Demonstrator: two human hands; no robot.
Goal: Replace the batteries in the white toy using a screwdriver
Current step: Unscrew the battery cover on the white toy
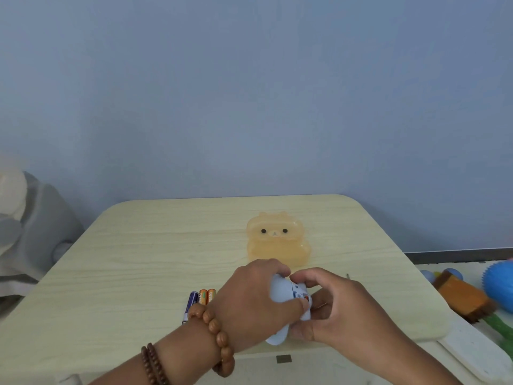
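Head view, white toy: held just above the near edge of the table, between both hands, turned so that an opening with coloured bits faces up toward the camera. That looks like the battery bay, kept in sight so the cells can be worked.

Head view, left hand: wrapped over the toy from the left, fingers closed around its body and the thumb pressed near the opening. It seems to act as the clamp, keeping the toy steady.

Head view, right hand: cupped against the toy's right side, fingertips curled in at the opening, closed on the toy. Whether it pinches a battery or a cover I cannot tell; the fingers hide it.

Head view, batteries: three cells lie side by side on the table, just left of the left wrist, near enough to grab without letting the toy go. I cannot say whether they are fresh or spent.

Head view, screwdriver: only a thin dark tip shows behind the right hand. It is probably the tool, laid aside, which suggests the screw step is not the one in hand.

Head view, orange bear-shaped box: sits farther back on the table, clear of the hands, so it does not crowd the work.

Head view, step in hand: likely seating or removing cells in the bay.
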